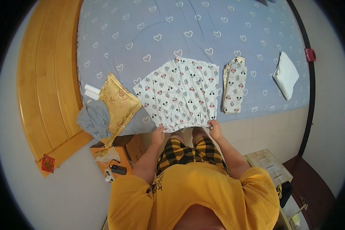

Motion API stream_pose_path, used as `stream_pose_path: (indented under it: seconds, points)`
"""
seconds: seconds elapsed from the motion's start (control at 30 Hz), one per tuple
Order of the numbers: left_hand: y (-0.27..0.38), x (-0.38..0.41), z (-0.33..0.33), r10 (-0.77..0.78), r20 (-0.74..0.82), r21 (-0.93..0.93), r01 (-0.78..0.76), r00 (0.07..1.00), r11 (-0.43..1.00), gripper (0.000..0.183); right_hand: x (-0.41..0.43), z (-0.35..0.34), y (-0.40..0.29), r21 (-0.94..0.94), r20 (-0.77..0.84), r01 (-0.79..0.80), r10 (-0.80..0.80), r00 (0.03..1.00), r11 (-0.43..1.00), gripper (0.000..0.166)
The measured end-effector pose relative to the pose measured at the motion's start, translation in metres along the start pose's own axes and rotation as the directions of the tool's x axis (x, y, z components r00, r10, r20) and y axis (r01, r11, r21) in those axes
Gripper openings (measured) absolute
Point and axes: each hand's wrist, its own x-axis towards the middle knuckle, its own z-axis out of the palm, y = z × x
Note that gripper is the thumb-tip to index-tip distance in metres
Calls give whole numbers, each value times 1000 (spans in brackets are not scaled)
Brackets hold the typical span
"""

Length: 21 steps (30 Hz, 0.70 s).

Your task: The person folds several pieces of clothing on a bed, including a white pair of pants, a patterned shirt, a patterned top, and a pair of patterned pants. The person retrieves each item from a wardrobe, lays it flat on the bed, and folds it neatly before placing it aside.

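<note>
White shorts (187,92) with a cartoon-mouse print lie spread on the bed, their gathered elastic waistband toward me at the bed's near edge. My left hand (158,136) pinches the left end of that waistband. At its right end, my right hand (215,130) grips the band between thumb and fingers. Between my hands the band hangs slightly past the mattress edge, above my knees. Just right of the shorts rests a folded garment (235,86) in a similar print, with a cream patterned cloth partly under it.
The bed (189,34) has a blue heart-patterned sheet. Left are a gold pillow (119,105), a crumpled grey-blue cloth (94,119) and a white roll (92,92). A folded white cloth (286,76) lies far right. A wooden nightstand (129,148) holds a black power adapter (118,169).
</note>
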Motion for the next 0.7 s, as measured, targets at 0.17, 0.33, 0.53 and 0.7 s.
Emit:
stream_pose_path:
  seconds: [0.17,0.33,0.53,0.7]
  points:
    - [24,70,-56,-39,25,-13,39,999,999,19,88,-33,-16,-82,14,-93,94,995,992,11]
    - [45,175,-99,169,-362,55,-160,917,986,19,227,-52,-38,162,-113,-31,50,992,986,17]
    - [50,258,-97,128,-627,70,-108,769,992,21,306,-10,-38,76,-358,-28,54,932,997,23]
    - [52,232,-54,144,-498,372,61,855,926,45,250,30,-1,-247,-492,-137,-3,871,959,52]
